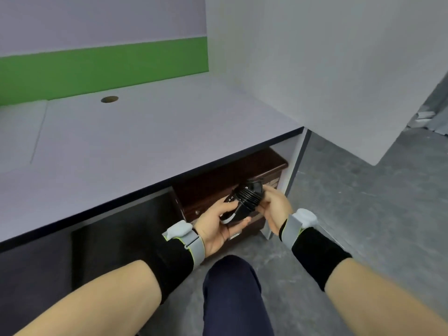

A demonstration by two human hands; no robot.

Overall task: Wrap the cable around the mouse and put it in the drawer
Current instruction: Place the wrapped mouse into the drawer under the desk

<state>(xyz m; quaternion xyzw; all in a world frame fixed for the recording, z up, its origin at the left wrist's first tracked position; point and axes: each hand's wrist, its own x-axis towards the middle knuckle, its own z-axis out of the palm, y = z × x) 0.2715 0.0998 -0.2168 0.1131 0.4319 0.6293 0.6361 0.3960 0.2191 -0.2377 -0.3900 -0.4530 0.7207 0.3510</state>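
Below the desk (150, 151) edge, both hands hold the black mouse (244, 200), cable (247, 196) coiled around its middle. Left hand (218, 226) fingers curl under its lower end; right hand (274, 209) fingers clamp the wrapped part. Behind, the dark wooden drawer (218, 190) unit appears closed, contents unseen.

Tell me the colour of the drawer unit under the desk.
Dark reddish-brown wood, seen in the head view: the drawer unit sits under the desk.

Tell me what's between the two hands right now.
Head view: the mouse, cable coiled around it, held between the left hand and right hand.
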